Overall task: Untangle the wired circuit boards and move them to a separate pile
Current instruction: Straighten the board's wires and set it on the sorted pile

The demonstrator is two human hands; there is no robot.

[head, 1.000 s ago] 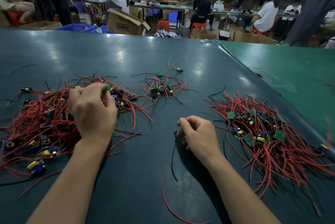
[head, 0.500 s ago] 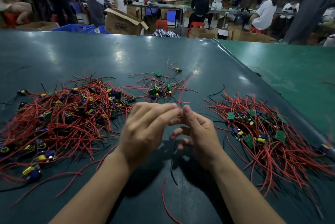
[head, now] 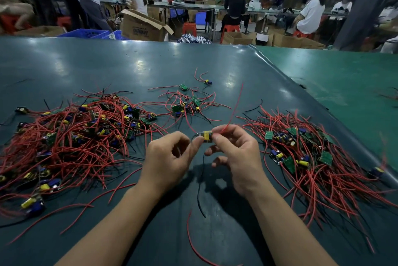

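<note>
- You are holding one small circuit board up between both hands, above the dark surface, midway between the two big heaps.
- Your left hand is pinching the board's left end with thumb and forefinger; your right hand is gripping the right end, other fingers loosely curled.
- A red wire is rising from the board up and away; a black wire is trailing down toward the surface beneath your hands.
- The tangled pile is lying to your left; the sorted pile is lying to your right; a smaller scatter is sitting beyond your hands.
- Judgement: the board is looking free of the tangle, though whether the black lead belongs to it is hard to tell.
- Advice: be keeping the grip on the board's edges, not the yellow component, and be lifting slowly so any snagged lead shows itself.
- Be drawing the wires straight before carrying the board right, laying it with leads pointing like its neighbours.
</note>
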